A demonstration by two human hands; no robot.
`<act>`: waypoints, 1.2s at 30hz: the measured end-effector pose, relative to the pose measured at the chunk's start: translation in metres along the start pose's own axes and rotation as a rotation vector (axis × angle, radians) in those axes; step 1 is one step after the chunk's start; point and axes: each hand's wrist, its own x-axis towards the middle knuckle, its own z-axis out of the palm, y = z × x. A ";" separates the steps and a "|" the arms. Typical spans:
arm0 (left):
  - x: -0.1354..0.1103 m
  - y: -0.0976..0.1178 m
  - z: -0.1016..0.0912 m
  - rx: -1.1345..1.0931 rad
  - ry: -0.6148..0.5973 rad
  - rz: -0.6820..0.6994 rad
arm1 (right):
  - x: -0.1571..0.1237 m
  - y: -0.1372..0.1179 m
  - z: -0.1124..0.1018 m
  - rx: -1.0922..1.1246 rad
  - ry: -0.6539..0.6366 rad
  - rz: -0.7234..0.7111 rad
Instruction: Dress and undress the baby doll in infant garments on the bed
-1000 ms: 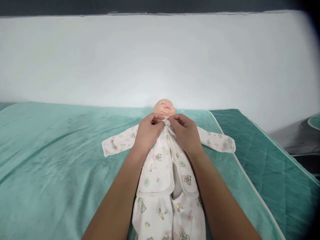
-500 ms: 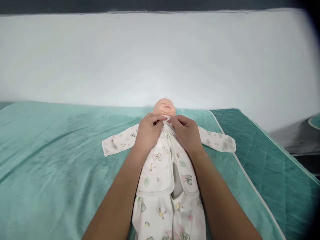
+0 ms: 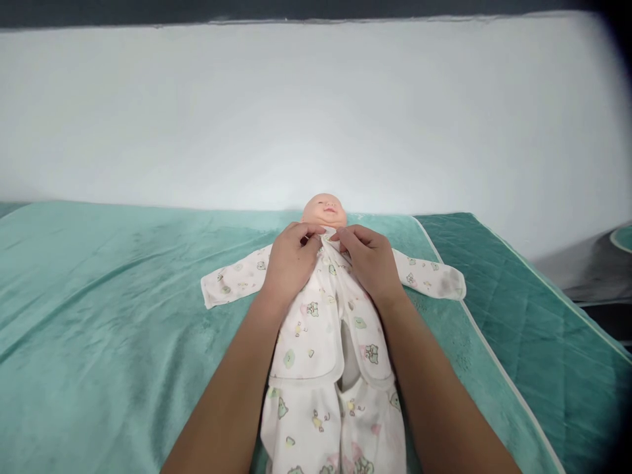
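A baby doll (image 3: pixel 324 209) lies on its back, its head toward the wall, dressed in a white printed jacket (image 3: pixel 311 336) and matching trousers (image 3: pixel 306 421). Both sleeves stretch out sideways. At the neckline, my left hand (image 3: pixel 295 258) pinches the jacket's edge on the left side. My right hand (image 3: pixel 368 258) pinches the collar edge just opposite, its fingertips close to the left ones. Below the hands the jacket front hangs apart, with a gap showing over the belly. The fingertips partly cover the collar, so any fastener there is hard to make out.
A green blanket (image 3: pixel 108 316) with soft folds lies under the doll. To the right, a darker quilted green cover (image 3: pixel 533 316) shows beyond the blanket's pale edge. A white wall (image 3: pixel 316 112) rises behind the doll's head.
The right fingers have shifted slightly at the collar, and a little more of the neckline shows between the hands. The doll and its clothes lie as before.
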 end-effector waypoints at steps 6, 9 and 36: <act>-0.009 0.016 -0.022 0.023 -0.074 -0.016 | -0.019 -0.029 -0.023 -0.487 -0.315 -0.086; -0.013 0.022 -0.029 0.088 -0.237 -0.016 | -0.028 -0.038 -0.028 -0.657 -0.350 -0.111; -0.031 0.011 -0.007 -0.170 -0.085 0.006 | -0.025 -0.008 -0.014 0.261 -0.275 0.025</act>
